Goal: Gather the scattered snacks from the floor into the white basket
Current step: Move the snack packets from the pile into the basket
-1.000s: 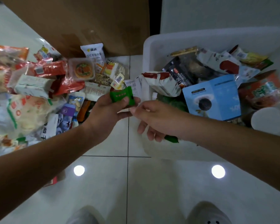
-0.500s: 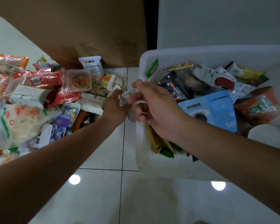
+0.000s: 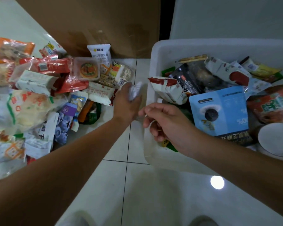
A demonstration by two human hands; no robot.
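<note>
On my left the snack pile (image 3: 39,95) lies on the floor (image 3: 153,193), with a cardboard sheet (image 3: 104,22) standing behind it. The basket (image 3: 153,51) sits on my right, packets heaped inside. Between them my left hand (image 3: 126,105) holds a small packet (image 3: 135,92), just beside the basket's left wall. My right hand (image 3: 167,123) is over its near left corner.

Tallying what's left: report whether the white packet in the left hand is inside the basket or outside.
Outside. The left hand holds the white packet above the floor tiles, just left of the white basket and its rim.
</note>
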